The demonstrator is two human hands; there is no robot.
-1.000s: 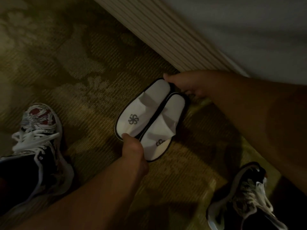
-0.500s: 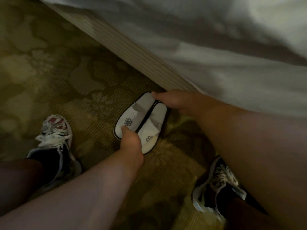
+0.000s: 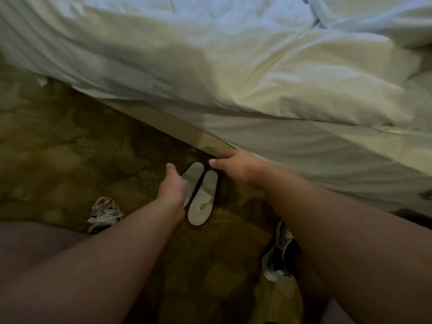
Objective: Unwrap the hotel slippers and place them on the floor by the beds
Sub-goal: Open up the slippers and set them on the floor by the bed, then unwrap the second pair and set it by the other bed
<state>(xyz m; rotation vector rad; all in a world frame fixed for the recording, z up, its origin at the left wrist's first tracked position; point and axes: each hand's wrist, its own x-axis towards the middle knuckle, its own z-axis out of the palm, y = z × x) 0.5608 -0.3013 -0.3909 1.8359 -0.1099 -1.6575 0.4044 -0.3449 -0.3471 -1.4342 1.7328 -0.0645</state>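
A pair of white hotel slippers with dark rims lies side by side on the patterned carpet, next to the bed base. The right slipper (image 3: 203,200) shows a grey logo near its toe. My left hand (image 3: 173,186) partly covers the left slipper (image 3: 193,175), with the thumb raised and the fingers loose. My right hand (image 3: 235,165) hovers at the slippers' far ends with its fingers apart and the thumb tip close to the right slipper. Neither hand visibly grips a slipper.
The bed (image 3: 257,73) with rumpled white bedding fills the top and right, above its striped base (image 3: 187,130). My two sneakers stand on the carpet, one at the left (image 3: 105,213) and one at the right (image 3: 279,253). Open carpet (image 3: 70,148) stretches to the left.
The view has risen and pulled back, showing far more of the bed. Both hands have loosened from the slippers' ends. The slippers now rest flat on the carpet.
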